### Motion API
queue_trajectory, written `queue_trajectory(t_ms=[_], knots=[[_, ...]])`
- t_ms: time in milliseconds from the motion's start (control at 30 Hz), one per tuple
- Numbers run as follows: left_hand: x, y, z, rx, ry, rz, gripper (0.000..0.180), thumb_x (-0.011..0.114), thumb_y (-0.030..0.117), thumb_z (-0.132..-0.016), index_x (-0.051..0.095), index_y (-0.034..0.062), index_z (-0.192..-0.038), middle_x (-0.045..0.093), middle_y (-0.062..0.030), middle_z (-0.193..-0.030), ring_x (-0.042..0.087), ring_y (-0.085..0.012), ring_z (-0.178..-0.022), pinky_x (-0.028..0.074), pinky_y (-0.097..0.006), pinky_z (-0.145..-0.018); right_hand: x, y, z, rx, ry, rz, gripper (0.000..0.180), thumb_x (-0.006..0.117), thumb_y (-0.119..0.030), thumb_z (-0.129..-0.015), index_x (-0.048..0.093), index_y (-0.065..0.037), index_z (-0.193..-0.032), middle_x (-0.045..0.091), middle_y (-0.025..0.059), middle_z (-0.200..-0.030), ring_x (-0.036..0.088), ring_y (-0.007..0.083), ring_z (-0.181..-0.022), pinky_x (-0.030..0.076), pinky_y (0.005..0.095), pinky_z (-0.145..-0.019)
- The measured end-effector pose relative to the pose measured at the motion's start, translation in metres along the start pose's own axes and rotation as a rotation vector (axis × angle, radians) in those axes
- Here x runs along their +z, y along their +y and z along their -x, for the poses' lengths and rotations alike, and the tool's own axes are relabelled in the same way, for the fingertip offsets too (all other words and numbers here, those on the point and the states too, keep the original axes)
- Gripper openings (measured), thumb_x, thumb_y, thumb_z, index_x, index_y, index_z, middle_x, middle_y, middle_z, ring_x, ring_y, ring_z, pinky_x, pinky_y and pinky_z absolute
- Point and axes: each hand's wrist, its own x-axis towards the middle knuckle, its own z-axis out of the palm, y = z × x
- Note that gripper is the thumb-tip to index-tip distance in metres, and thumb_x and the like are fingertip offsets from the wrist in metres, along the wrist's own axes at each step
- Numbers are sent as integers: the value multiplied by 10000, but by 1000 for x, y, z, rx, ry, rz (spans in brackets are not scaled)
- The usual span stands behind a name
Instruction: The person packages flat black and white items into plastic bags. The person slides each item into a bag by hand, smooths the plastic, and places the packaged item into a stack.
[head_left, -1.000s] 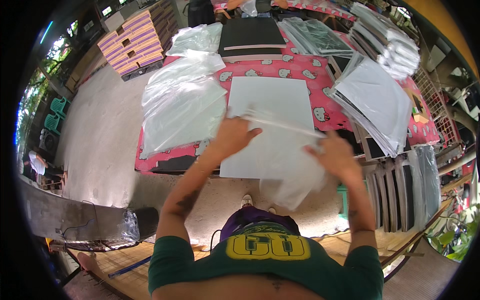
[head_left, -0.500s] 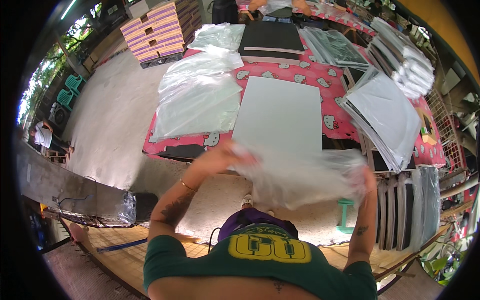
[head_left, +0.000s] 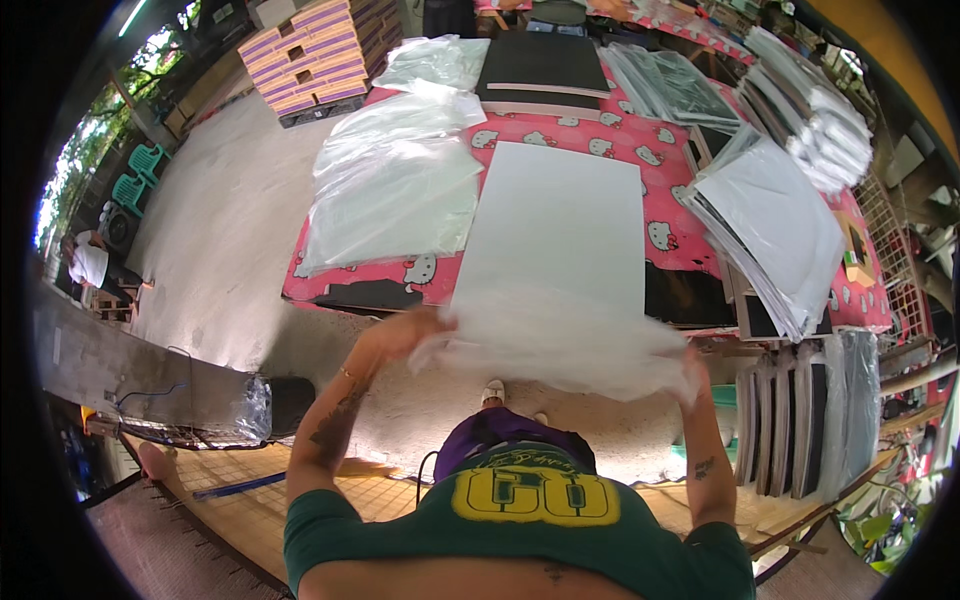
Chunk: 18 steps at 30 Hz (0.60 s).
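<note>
A clear plastic bag (head_left: 560,350), smeared by motion, stretches between my two hands at the table's near edge. My left hand (head_left: 418,332) grips its left end, and my right hand (head_left: 692,368) grips its right end; the fingertips are blurred. Around the near end of a large white board (head_left: 560,225) the bag overlaps in view; whether the board is inside it I cannot tell. The board lies flat on the table, its long side running away from me. To its left is a pile of clear plastic bags (head_left: 395,200).
The table has a pink patterned cover (head_left: 665,195). Black boards (head_left: 545,62) lie stacked at the far side. Plastic-wrapped white sheets (head_left: 770,205) fan out on the right. Below them, wrapped boards (head_left: 790,425) stand upright. Cartons (head_left: 315,60) are piled on a pallet at far left.
Both hands have shifted, the right one leftward and slightly down, the left one leftward and down. The bag between them now hangs narrower and flatter.
</note>
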Motion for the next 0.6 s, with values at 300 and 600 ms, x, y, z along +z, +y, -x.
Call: queue_trajectory(t_ms=[300,600], knots=[[30,-41,0,38,701,374,260,528,69,-789,582,38,-1042,561,-14,-650,509,-77,-506,443,-234,-475,7,68,7,13,105,650,464,588,-64,-800,525,-54,-1260,605,118,-1088,575,249,-1041,478,337,-805],[54,-121,-43,82,887,-539,479,453,32,-842,463,22,-1321,605,-104,-668,555,-168,-563,476,-328,-564,65,109,-24,-494,820,1057,449,502,48,-772,530,-24,-1214,630,152,-981,582,133,-790,464,289,-699]])
